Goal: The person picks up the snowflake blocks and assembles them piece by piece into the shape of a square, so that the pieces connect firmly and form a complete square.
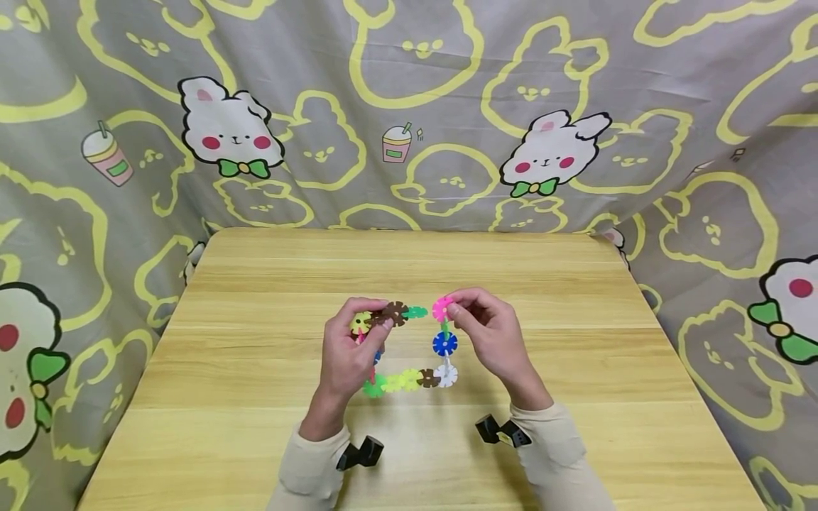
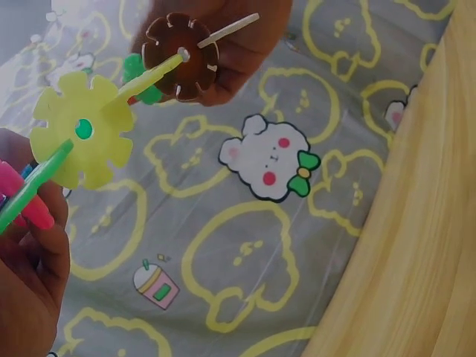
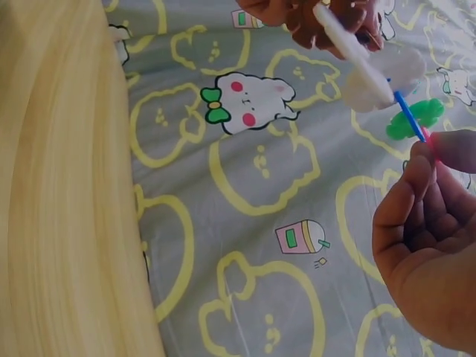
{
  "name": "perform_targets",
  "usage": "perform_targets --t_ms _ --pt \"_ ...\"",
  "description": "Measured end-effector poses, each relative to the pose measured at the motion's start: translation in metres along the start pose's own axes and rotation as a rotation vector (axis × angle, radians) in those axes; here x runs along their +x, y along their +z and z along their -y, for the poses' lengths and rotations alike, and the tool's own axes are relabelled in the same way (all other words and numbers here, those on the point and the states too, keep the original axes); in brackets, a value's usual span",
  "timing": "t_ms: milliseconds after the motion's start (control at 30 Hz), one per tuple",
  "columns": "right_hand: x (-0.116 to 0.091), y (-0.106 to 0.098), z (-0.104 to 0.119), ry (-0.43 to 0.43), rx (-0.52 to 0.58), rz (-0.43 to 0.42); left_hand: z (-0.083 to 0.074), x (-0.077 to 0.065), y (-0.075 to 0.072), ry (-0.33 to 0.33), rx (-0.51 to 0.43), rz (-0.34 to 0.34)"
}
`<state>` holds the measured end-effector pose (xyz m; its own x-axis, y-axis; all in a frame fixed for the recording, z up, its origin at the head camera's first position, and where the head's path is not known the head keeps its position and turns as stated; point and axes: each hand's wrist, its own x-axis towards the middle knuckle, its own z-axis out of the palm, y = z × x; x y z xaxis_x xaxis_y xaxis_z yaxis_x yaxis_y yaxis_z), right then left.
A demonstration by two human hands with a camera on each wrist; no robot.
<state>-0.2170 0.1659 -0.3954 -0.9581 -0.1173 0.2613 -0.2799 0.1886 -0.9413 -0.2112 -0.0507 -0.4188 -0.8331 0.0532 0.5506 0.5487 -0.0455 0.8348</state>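
Note:
A chain of notched plastic snowflake discs hangs between both hands, bent into a rough square with a gap along its far side. My left hand [image 1: 341, 348] pinches a brown disc [image 1: 397, 313] close to one end, where a teal-green disc [image 1: 417, 312] sticks out toward the right. At the other end, a pink disc [image 1: 442, 309] is held between thumb and fingers of my right hand [image 1: 501, 337]. Below the pink one are a blue disc [image 1: 445, 344] and a white disc [image 1: 449, 375]. Yellow discs [image 1: 409, 380] run along the near side to a green disc [image 1: 373, 386].
A wooden table [image 1: 224, 369] lies under the hands. Behind it and at both sides hangs a grey curtain [image 1: 460, 92] printed with rabbits and yellow outlines. Black devices [image 1: 361, 453] are strapped at both wrists over pale sleeves [image 1: 313, 461].

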Motion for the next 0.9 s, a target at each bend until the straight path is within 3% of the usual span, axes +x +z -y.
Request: perform_targets --t_ms 233,567,900 --pt "-0.0011 0.0049 0.0001 -0.074 0.004 0.007 0.0012 0.0000 0.0020 0.005 0.030 0.001" --pt "-0.0015 0.0068 -0.0011 -0.142 -0.011 -0.061 0.0011 0.0001 0.0023 0.020 0.055 0.014" --pt "-0.0027 0.0053 -0.0022 -0.153 0.041 -0.013 0.0020 -0.0004 0.0027 0.021 0.074 0.001"
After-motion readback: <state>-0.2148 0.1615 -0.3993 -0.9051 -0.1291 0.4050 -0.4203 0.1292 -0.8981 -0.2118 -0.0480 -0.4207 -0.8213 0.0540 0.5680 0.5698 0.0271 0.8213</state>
